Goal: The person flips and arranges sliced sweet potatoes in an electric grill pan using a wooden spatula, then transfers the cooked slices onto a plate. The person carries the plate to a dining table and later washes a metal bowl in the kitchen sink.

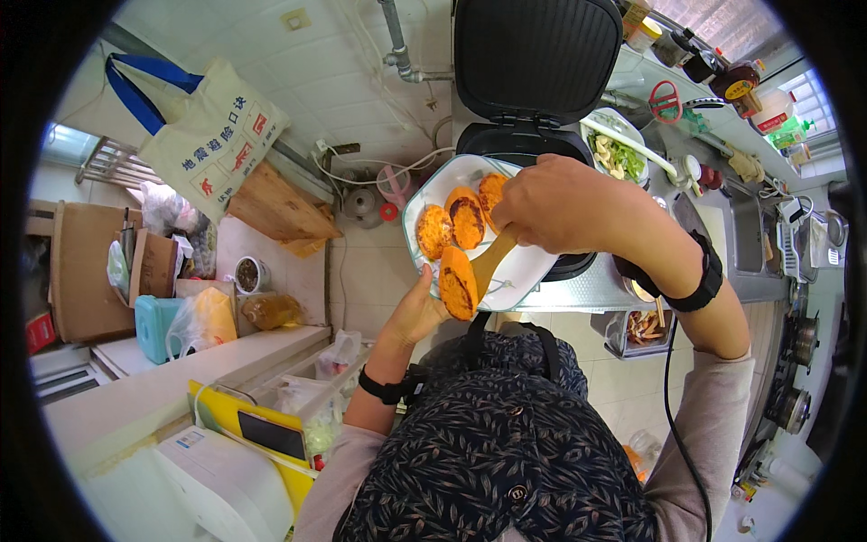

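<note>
My left hand [423, 305] grips the near left corner of a squarish white plate [525, 264] with a green rim. My right hand [552, 203] holds a wooden spatula [493, 263], its blade against a browned orange slice [458, 284], probably sweet potato, at the plate's near edge. Three similar pieces, a round slice [434, 232], a middle slice [466, 218] and a far slice [492, 198], rest on the plate; my right hand partly covers the far one. Beyond the plate, an electric griddle [538, 61] stands with its black lid raised. Plate and arm hide much of its lower pan.
Right of the griddle are a container of chopped greens [618, 152] and a sink [747, 227]. A bin with scraps [640, 332] stands below the counter edge [576, 296]. A white cable [386, 181] runs behind the plate. At left hangs a cloth bag [210, 135] bearing writing.
</note>
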Motion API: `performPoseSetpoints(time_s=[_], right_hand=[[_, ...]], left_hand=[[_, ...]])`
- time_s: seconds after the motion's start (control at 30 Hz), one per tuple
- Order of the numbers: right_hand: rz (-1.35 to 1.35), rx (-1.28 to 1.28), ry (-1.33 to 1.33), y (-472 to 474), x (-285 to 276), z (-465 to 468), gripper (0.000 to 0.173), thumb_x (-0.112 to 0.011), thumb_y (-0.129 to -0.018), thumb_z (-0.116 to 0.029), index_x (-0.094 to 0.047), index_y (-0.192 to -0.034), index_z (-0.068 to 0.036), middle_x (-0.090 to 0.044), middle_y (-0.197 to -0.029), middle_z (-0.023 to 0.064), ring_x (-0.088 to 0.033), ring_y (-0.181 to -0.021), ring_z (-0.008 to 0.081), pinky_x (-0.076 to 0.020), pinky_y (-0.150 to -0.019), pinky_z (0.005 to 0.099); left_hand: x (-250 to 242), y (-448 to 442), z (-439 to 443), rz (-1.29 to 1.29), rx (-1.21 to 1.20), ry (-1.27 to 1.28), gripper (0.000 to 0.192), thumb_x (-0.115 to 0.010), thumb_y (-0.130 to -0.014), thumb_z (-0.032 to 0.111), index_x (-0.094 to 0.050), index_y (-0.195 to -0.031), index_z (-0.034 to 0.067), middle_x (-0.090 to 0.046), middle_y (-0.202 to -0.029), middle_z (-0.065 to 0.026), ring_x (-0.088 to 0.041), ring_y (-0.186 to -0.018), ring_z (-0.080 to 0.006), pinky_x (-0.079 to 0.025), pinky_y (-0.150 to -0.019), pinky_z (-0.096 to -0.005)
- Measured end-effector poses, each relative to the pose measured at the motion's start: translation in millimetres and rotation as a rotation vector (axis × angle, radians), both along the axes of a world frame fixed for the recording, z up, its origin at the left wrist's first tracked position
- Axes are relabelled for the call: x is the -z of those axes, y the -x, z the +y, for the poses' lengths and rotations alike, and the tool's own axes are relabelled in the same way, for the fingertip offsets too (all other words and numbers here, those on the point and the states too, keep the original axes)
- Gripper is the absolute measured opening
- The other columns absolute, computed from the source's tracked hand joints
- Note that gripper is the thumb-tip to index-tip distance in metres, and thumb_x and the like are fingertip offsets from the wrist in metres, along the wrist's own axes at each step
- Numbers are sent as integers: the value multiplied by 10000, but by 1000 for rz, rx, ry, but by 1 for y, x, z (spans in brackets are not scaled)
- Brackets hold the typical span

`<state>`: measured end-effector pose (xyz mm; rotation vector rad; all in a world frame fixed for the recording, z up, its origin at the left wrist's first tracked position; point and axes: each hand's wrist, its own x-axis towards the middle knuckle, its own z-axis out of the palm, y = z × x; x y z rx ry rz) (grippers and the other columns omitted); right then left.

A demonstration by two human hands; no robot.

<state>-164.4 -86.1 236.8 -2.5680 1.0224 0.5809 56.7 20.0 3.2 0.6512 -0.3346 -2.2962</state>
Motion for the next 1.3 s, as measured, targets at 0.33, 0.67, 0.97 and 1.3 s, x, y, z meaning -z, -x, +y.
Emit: performPoseSetpoints(time_s=[0.33,0.67,0.97,1.3], right_hand=[[4,-14,294,23,0,14,104,-709,-806,-110,-727,-907,-94,-659,-832,58,-652,-886,247,-470,-793,382],[-294,704,337,166,56,28,158,-632,-888,-204,-673,-983,-85,-669,-837,141,-661,-811,353,-527,-699,448],[1,850,343,190,177,82,214,-600,-915,-247,-647,-880,-41,-673,-792,186,-662,-783,397,-527,-696,490],[52,828,731,157,196,25,95,-591,-874,-124,-619,-951,-75,-636,-920,123,-689,-783,305,-553,-632,405]], left_hand=[[-5,5,1,-14,-50,71,690,-325,-1035,553,-211,-1549,108,-371,-1553,-116,-417,-1398,-297,-402,-1109,-476],[9,-13,-2,-8,-294,148,691,-438,-1018,525,-265,-1521,85,-444,-1489,-149,-524,-1298,-332,-547,-956,-489],[3,-32,-4,-84,-402,82,746,-541,-974,531,-283,-1509,78,-473,-1460,-147,-552,-1262,-330,-558,-946,-481],[1,-20,-8,-20,-360,109,741,-553,-983,484,-249,-1525,81,-436,-1489,-161,-525,-1290,-360,-543,-960,-519]])
